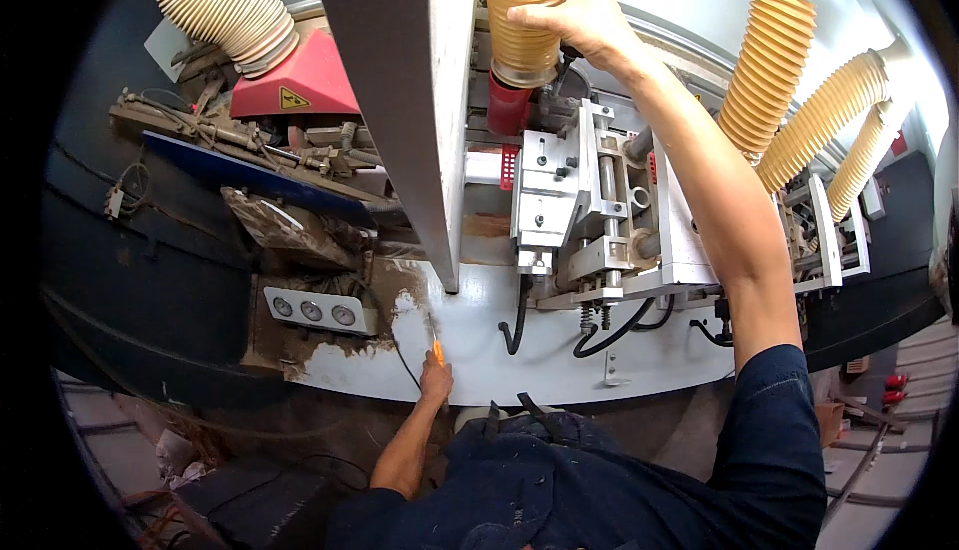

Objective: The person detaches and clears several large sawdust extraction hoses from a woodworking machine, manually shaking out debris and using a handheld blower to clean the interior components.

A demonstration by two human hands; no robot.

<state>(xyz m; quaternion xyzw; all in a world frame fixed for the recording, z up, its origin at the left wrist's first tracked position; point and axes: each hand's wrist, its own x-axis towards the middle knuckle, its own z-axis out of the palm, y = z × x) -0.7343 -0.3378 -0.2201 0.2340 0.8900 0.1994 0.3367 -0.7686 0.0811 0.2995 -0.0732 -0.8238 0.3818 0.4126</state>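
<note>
My left hand (437, 382) is closed round an orange-handled tool (438, 352) with a thin grey tip. That tip is close to the white machine panel (479, 350), beside a ragged border of brown dust (380, 352); its exact kind cannot be made out. Up high, my right arm reaches across the machine, and my right hand (584, 18) grips a yellow ribbed hose (524, 30). The thumb lies across the hose's front while the other fingers are partly hidden behind it. Below, the hose fits onto a red collar (509, 105).
A grey upright post (410, 80) stands between my hands. Metal machine units (549, 185) sit under my right arm, with black cables (629, 325) below. Left are a red hood (300, 75) and a gauge panel (320, 310). More ribbed hoses (769, 70) rise at right.
</note>
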